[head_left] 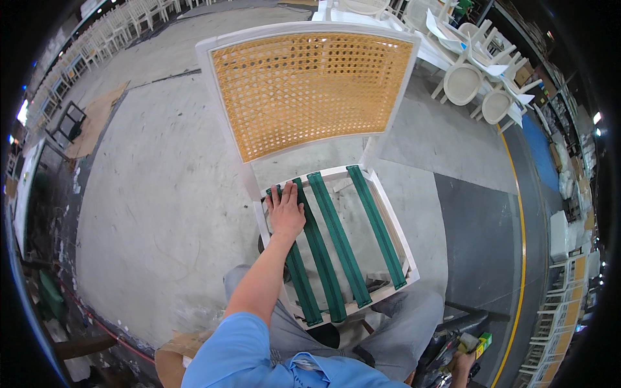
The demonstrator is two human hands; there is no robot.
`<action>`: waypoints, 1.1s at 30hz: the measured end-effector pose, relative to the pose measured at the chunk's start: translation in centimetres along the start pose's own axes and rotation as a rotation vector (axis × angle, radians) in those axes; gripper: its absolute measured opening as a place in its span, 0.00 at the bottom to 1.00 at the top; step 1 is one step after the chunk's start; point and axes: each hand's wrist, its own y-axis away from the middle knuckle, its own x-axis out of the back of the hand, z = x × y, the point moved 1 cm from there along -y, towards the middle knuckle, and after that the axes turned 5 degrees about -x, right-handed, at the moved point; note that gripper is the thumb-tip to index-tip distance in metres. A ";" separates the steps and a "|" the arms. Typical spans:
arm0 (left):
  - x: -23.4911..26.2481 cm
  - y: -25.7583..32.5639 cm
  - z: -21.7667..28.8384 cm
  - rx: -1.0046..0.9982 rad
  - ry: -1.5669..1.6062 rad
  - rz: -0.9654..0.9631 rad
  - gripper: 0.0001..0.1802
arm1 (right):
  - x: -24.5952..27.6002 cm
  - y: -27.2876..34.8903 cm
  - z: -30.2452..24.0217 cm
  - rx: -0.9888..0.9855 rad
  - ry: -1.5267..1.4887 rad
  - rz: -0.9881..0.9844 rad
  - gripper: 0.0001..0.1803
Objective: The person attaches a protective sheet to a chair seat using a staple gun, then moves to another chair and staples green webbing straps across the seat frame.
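In front of me stands a pale-framed chair (200,48) with a woven cane back (310,90). Several dark green webbing straps (336,239) run from the back to the front of its bare seat frame (404,242). My left hand (285,213) lies flat with fingers spread over the two leftmost straps, near the rear rail. Down at the lower right, my right hand (462,363) is among a clutter of dark tools and a green-and-yellow box (483,345). Its fingers are mostly hidden, so any hold cannot be made out.
Stacked pale chairs and round-seated pieces (462,84) fill the far right. Chair rows line the far left and lower right (559,323). A cardboard carton (169,362) stands by my left side. A yellow floor line (522,246) runs along the right.
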 end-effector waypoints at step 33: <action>-0.5 -0.5 -0.8 -0.009 0.259 0.080 0.41 | -56.0 21.5 -38.2 0.354 0.278 -1.152 0.13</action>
